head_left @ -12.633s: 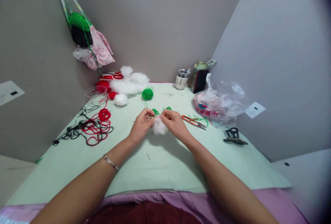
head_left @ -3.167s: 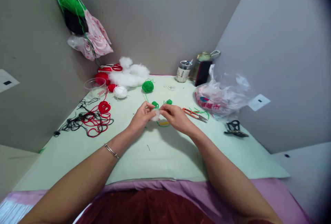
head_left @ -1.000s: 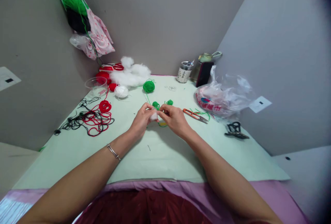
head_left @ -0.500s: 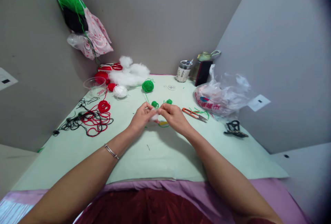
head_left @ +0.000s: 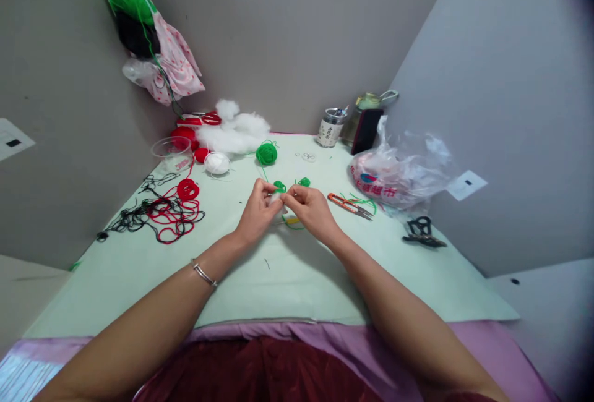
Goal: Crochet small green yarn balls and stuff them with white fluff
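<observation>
Teasing fluff (head_left: 275, 200) (I'd guess), left hand (head_left: 258, 211) and right hand (head_left: 314, 213) pinching it behind the bench's front edge (head_left: 297, 310); next move wants gentleness.

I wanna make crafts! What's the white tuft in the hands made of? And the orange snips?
White tuft: matte fibre, perhaps cotton or polyester, since it looks fuzzy, though partly hidden.
Orange snips: probably metal blades, grey and pointed; the smooth handle could be plastic or painted metal.
</observation>
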A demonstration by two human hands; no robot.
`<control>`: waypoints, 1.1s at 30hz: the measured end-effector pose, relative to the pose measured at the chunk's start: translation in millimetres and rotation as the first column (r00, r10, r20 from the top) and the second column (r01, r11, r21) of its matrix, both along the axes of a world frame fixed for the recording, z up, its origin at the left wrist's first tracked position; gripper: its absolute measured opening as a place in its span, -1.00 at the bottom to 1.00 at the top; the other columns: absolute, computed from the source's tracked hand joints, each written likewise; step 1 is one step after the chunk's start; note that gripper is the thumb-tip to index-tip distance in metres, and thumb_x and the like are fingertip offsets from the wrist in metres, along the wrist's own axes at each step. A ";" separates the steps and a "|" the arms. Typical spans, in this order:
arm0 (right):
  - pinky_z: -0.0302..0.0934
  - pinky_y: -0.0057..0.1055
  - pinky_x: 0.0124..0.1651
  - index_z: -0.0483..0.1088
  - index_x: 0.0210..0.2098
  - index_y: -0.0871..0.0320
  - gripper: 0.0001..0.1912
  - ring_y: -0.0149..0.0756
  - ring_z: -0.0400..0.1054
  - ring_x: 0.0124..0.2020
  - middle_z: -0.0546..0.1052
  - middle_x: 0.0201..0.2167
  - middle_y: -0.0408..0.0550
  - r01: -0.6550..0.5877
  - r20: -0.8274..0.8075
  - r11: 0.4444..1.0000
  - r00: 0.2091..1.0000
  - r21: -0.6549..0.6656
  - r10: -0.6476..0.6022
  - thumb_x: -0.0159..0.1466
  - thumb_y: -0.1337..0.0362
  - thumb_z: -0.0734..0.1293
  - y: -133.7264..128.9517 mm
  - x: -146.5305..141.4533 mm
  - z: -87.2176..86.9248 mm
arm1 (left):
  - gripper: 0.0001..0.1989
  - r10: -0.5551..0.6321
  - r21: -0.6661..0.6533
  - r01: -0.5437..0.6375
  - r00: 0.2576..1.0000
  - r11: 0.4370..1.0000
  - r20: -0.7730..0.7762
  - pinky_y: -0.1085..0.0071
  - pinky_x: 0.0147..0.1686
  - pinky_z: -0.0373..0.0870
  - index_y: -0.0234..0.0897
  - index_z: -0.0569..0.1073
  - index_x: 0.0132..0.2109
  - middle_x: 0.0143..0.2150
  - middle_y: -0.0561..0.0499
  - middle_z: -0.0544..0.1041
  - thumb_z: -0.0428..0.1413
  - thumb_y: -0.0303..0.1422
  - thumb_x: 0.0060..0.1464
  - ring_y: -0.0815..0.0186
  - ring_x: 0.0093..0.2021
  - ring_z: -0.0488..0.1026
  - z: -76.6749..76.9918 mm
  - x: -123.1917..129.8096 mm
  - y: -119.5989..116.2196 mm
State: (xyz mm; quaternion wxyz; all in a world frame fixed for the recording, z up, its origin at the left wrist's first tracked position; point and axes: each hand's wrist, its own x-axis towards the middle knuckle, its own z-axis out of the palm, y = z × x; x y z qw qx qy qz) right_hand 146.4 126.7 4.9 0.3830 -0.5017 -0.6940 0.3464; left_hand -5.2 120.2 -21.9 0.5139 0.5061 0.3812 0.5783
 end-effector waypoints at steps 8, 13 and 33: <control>-0.10 -0.41 -0.43 0.36 -0.48 0.09 -0.78 -0.40 0.03 -0.59 0.24 -0.68 -0.28 0.035 0.073 0.998 0.997 0.043 -0.038 0.26 0.17 0.33 3.8 9.2 1.5 | -0.66 -0.055 -0.027 0.055 0.998 0.998 0.015 0.43 -0.25 0.39 -0.22 0.40 -0.17 -0.25 0.07 0.45 0.35 -0.20 0.04 0.35 -0.27 0.43 6.5 -7.2 2.7; -0.07 -0.39 -0.38 0.28 -0.44 0.08 -0.80 -0.39 0.03 -0.58 0.21 -0.67 -0.31 -0.078 0.115 0.992 0.991 0.096 0.067 0.33 0.23 0.26 -8.2 0.7 5.0 | -0.65 0.033 0.017 -0.033 0.999 0.999 0.019 0.45 -0.24 0.34 -0.22 0.38 -0.25 -0.32 0.12 0.44 0.40 -0.30 -0.07 0.37 -0.30 0.40 0.3 -5.2 8.2; 0.10 -0.41 -0.43 0.36 -0.27 0.08 -0.80 -0.43 0.23 -0.52 0.54 -0.26 -0.12 -0.074 -0.208 0.997 0.975 0.001 0.073 0.26 0.09 0.36 2.0 10.3 9.6 | -0.70 0.046 -0.064 -0.040 0.994 0.997 0.100 0.49 -0.55 0.33 -0.20 0.35 -0.19 -0.37 0.17 0.47 0.31 -0.31 0.01 0.48 -0.57 0.38 0.0 -1.3 4.0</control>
